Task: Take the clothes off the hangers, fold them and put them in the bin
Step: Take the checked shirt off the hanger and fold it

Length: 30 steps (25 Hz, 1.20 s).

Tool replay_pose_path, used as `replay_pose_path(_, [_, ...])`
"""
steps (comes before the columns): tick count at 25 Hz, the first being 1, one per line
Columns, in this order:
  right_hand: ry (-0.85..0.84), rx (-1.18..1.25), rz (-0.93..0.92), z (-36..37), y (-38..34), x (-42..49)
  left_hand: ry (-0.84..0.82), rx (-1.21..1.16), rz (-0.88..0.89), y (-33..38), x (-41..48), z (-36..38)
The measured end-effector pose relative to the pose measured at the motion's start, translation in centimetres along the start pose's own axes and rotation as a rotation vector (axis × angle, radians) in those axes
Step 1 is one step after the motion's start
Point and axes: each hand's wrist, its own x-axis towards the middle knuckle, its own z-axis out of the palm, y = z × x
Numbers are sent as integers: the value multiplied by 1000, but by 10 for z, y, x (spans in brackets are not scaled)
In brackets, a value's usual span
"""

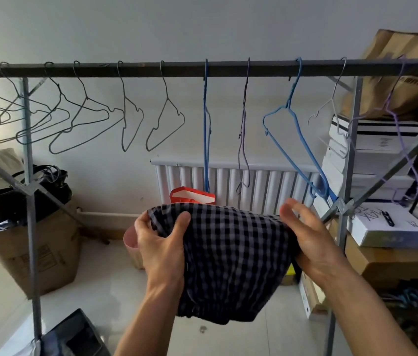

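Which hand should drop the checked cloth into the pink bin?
Left, probably. Both hands hold the cloth. The left hand grips its left edge, and the pink bin peeks out right behind that hand. The right hand is on the far side, by the shelves.

Eleven hangers (166,98) hang on one rail (151,69). Going by the hooks, six are dark grey wire (125,97), though the leftmost overlap and are hard to separate. Two are blue (206,111), one is lilac-grey (246,93), one is pale (337,83) and one is purple (395,84). All eleven are bare.

There is one checked garment (231,253). Two hands are in view, the left hand (159,242) and the right hand (310,237).

Behind them are one pink bin (130,237), partly hidden, one red bag (192,197) and one radiator (228,181). One cardboard box (46,255) stands on the floor at left. At right is one brown paper bag (403,73) above several stacked white boxes (372,147), whose number cannot be told.
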Motion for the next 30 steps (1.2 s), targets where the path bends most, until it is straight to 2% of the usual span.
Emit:
replay_pose_path(1, [-102,10,10,-3,-2,-3,-1,-16,1,2,0,0])
replay_pose_path(3, [-196,-158,-47,-6,-1,-8,-25,15,53,1,3,-5])
replay_pose_path(6, [-105,-563,-224,-7,-1,-14,-124,157,129,-2,11,-13])
replay_pose_path(8, [-22,-700,-345,-15,-3,-14,-211,347,139,0,15,-20])
replay_pose_path(10, [32,-763,-427,-22,-8,-13,-292,632,194,3,18,-26])
replay_pose_path(13, [58,-867,-510,-33,-15,-8,-300,853,342,7,14,-23])
replay_pose_path(15, [17,-788,-493,-36,-23,-8,-262,910,375,12,13,-20])
replay_pose_path(16, [-19,-670,-449,-37,-27,-9,-249,934,372,13,13,-19])
replay_pose_path(18, [-97,-381,-359,-38,-32,-10,-229,846,305,12,15,-19])
replay_pose_path(19, [-118,-290,-339,-38,-33,-10,-231,707,245,12,14,-18])
replay_pose_path(22, [-141,-198,-314,-30,-29,-6,-266,280,56,6,3,-12])
replay_pose_path(26, [-130,-194,-318,-10,-18,1,-131,191,48,-1,-3,-19])
replay_pose_path(30, [-126,-245,-391,19,-14,6,-104,113,-96,0,3,-47])
